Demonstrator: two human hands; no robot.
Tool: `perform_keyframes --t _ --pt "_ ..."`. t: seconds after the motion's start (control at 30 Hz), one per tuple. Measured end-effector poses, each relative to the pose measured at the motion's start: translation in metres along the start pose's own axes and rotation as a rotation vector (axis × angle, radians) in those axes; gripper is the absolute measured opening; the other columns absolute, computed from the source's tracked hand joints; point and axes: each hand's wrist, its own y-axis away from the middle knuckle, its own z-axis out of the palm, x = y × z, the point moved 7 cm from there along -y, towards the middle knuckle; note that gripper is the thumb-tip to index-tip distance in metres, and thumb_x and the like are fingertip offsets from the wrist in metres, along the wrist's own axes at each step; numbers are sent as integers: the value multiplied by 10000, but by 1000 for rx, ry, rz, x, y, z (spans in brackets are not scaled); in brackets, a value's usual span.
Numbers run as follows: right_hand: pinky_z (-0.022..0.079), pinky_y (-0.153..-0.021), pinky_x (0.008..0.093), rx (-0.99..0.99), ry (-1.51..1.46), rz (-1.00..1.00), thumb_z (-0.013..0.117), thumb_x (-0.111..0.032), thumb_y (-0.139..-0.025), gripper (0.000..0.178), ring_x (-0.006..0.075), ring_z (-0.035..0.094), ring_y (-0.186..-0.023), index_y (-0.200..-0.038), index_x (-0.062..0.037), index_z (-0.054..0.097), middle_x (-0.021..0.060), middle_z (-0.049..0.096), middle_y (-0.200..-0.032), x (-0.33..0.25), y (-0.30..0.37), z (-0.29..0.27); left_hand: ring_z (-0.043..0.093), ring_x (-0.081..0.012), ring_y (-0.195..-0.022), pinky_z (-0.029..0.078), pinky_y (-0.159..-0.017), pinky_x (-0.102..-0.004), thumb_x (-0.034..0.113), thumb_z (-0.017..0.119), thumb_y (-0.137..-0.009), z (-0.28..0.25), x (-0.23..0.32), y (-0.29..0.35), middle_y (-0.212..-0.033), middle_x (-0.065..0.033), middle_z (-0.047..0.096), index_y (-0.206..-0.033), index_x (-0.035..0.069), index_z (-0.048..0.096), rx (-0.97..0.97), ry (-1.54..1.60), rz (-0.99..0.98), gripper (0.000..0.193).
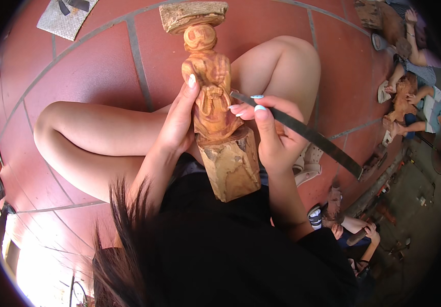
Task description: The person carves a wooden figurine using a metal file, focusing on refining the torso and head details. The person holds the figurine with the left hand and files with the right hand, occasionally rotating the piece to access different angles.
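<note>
A carved wooden figurine (211,77) lies in my lap with its head pointing away from me. Rough uncarved wood remains as a block at its base (230,166) and another above its head (194,15). My left hand (182,115) wraps round the figurine's left side, thumb along its front. In my right hand (276,128) is a long flat dark metal file (315,135), pinched between thumb and fingers. Its near tip touches or almost touches the right side of the carving; the other end slants down to the right.
I sit cross-legged on red floor tiles (92,66). A pale woven mat (69,20) with dark tools lies at the far left. Several other people sit along the right with wood carvings (402,102). A pale clog-like shoe (308,166) is beside my right leg.
</note>
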Motion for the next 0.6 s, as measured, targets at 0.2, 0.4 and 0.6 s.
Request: perform_keyframes --t 0.2,0.4,0.6 --pt "493 -534 287 -76 589 -363 735 55 -746 193 208 635 -619 -892 20 614 128 653 -755 -25 6 12 609 -278 -1046 514 -914 -425 636 337 -931 -11 -5 -8 -1156 -180 582 -1289 1 431 -14 -76 91 735" --pt "483 -519 290 -102 771 -396 727 76 -721 155 217 623 -605 -823 19 625 114 633 -733 -24 8 21 605 -211 -1006 510 -883 -364 554 425 -942 -4 6 -4 -1124 -126 580 -1299 30 398 16 -52 174 635" --pt "478 -541 300 -136 827 -390 722 56 -727 132 217 610 -610 -810 6 634 91 623 -733 -16 0 21 564 -155 -1031 474 -900 -310 499 531 -930 3 17 -2 -1148 -106 545 -1307 21 360 49 -61 274 632"
